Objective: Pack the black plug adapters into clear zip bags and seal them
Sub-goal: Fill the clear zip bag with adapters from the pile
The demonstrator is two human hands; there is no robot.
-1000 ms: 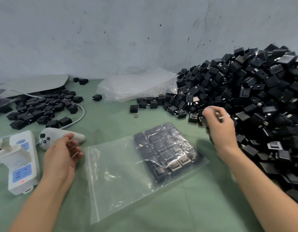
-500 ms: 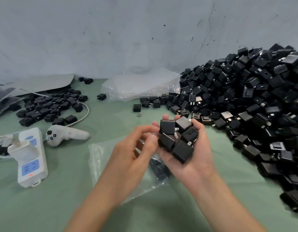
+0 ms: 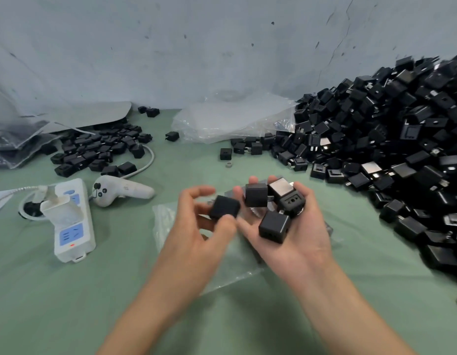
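Head view showed the matte green table cover (image 3: 68,303) with a heaped pile (image 3: 401,137) of boxy black plug cubes on your right. The crinkled clear zip bag (image 3: 168,226) lay flat beneath both hands. Your right hand (image 3: 294,239) cupped four adapters (image 3: 273,224) in its curled palm. Your left hand (image 3: 196,226) pinched one adapter (image 3: 225,207) just beside them, above the bag.
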